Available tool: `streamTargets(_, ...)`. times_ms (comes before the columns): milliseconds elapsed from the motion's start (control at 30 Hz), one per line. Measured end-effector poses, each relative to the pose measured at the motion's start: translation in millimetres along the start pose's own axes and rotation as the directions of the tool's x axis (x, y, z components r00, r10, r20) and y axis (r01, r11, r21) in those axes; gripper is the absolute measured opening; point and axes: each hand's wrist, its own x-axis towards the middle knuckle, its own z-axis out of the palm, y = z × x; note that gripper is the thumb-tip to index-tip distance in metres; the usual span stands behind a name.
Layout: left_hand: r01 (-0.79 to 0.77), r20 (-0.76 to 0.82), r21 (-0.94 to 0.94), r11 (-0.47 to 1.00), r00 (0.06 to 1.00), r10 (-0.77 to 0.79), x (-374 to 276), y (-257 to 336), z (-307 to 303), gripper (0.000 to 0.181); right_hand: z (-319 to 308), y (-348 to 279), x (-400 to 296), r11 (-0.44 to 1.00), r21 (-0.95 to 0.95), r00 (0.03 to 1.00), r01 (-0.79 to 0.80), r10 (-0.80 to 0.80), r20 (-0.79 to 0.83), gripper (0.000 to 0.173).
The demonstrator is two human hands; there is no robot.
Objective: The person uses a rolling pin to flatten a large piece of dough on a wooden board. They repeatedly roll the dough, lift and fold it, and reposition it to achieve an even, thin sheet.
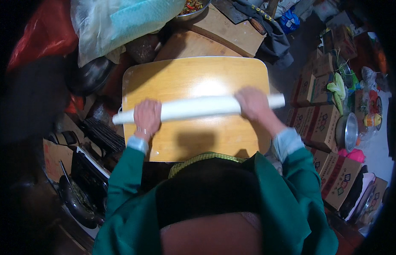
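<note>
A long white roll lies crosswise over a small wooden-topped table with rounded corners and a pale rim. Its material is blurred and I cannot tell what it is. My left hand grips it near the left end, fingers wrapped over the top. Towards the other end, my right hand also closes around it. Both tips of the roll stick out past my hands and beyond the table's sides. Whether the roll touches the tabletop is unclear.
Beyond the table are a wooden board, a cleaver and a bowl of chopped food. Stacked cardboard boxes stand on the right beside a metal basin. A dark wok sits at lower left.
</note>
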Motion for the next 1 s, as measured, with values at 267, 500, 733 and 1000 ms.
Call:
streamTargets(267, -0.028, 0.055, -0.057, 0.998, 0.998, 0.031, -11.4, 6.0, -15.0, 0.029, -1.8, 2.7, -33.2, 1.000, -0.010, 0.998, -0.022, 0.023, 0.051, 0.042)
streamTargets(500, -0.097, -0.271, 0.032, 0.995, 0.957, 0.102, 20.3, 35.4, 2.8, 0.024, 2.7, -37.1, 21.4, 1.000, 0.001, 0.957, -0.020, 0.019, -0.288, 0.044)
streamTargets(733, 0.039, 0.018, 0.033, 0.999, 0.999, -0.039, 49.1, 28.7, -1.3, 0.035, 5.9, -16.4, 47.1, 0.996, -0.033, 0.992, 0.087, -0.089, -0.085, 0.049)
streamTargets(1000, -0.222, -0.012, -0.011, 0.975, 0.975, 0.221, -50.5, 32.7, -6.2, 0.033, 14.3, -40.2, -61.6, 0.985, -0.001, 0.984, 0.171, -0.170, -0.057, 0.046)
